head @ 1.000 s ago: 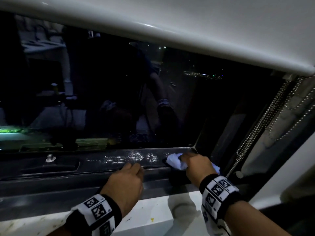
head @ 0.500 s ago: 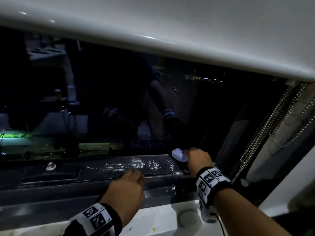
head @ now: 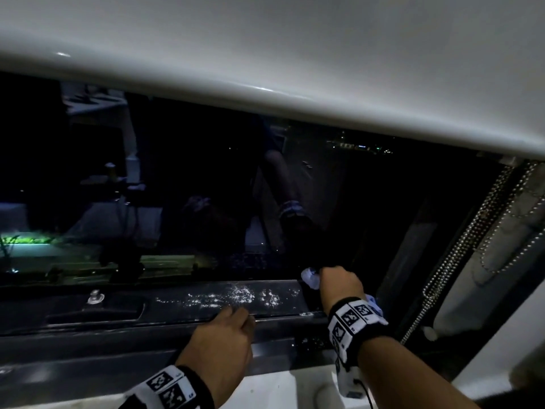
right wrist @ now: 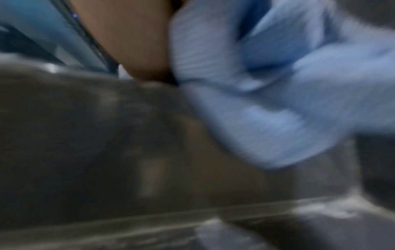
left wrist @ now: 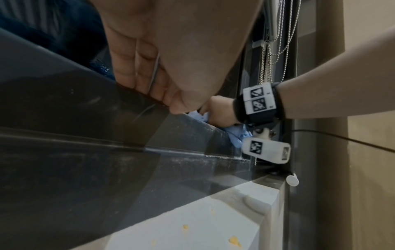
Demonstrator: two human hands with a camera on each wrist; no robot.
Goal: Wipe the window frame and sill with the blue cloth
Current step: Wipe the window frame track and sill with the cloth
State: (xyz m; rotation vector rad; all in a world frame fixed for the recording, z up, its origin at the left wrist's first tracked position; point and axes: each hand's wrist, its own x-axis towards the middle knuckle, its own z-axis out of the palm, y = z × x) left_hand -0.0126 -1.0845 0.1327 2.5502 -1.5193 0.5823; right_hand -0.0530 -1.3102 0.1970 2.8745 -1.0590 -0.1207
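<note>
My right hand (head: 339, 286) grips the bunched blue cloth (head: 310, 278) and presses it against the dark window frame (head: 224, 299) where the bottom rail meets the glass. The cloth (left wrist: 236, 137) hangs below the right hand (left wrist: 221, 110) in the left wrist view, and fills the upper right of the blurred right wrist view (right wrist: 278, 104). White dusty speckles mark the frame rail left of the cloth. My left hand (head: 227, 335) rests on the frame's lower ledge, its fingers (left wrist: 136, 67) curled over the edge. The white sill (head: 280, 391) lies below both wrists.
Bead chains (head: 460, 240) of a blind hang at the right beside the frame's upright. A white rolled blind (head: 265, 54) spans the top. A small metal knob (head: 95, 296) sits on the frame at the left. Yellow specks dot the sill (left wrist: 234, 240).
My right hand has carried the cloth up from the frame rail's right end to the edge of the glass. The left hand has stayed on the ledge.
</note>
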